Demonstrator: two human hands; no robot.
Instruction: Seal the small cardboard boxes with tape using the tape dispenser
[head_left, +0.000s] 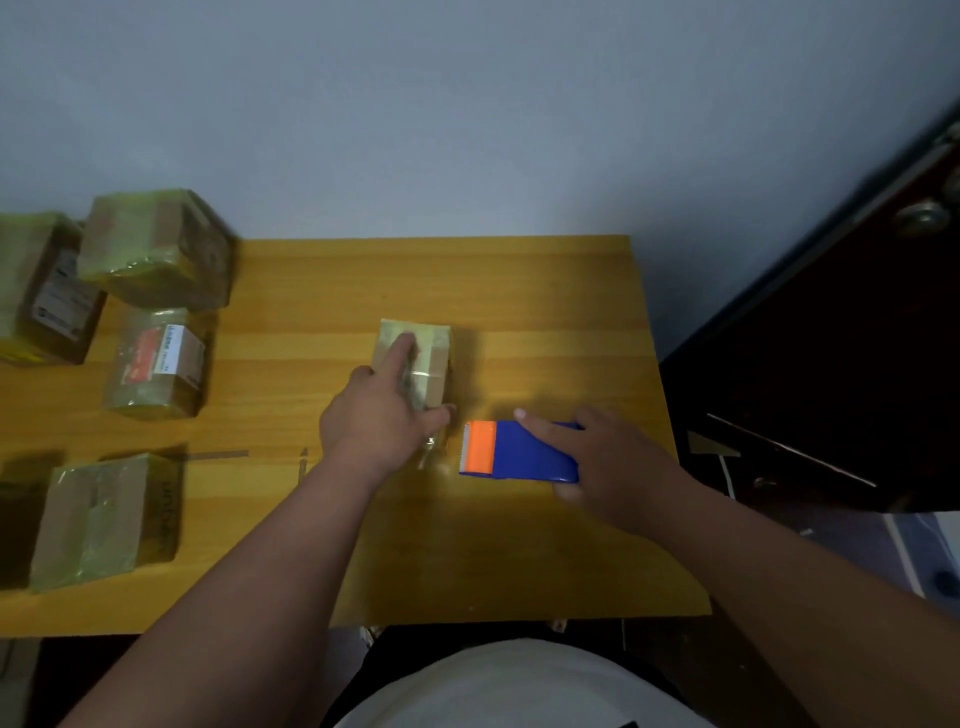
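Observation:
A small cardboard box (434, 358) with clear tape along its top lies in the middle of the wooden table (545, 291). My left hand (382, 410) rests on the box, its fingers stretched along the taped top and its thumb at the box's near end. Just right of the box lies the blue tape dispenser (519, 451), its orange cutter end pointing left. My right hand (608, 462) grips the dispenser's blue body, index finger laid over the top and thumb under the near edge.
Several taped boxes stand at the table's left: two at the back (156, 249) (41, 291), one with a red label (156, 364), one near the front (101, 519). A dark door (841, 338) stands right of the table, a wall behind it.

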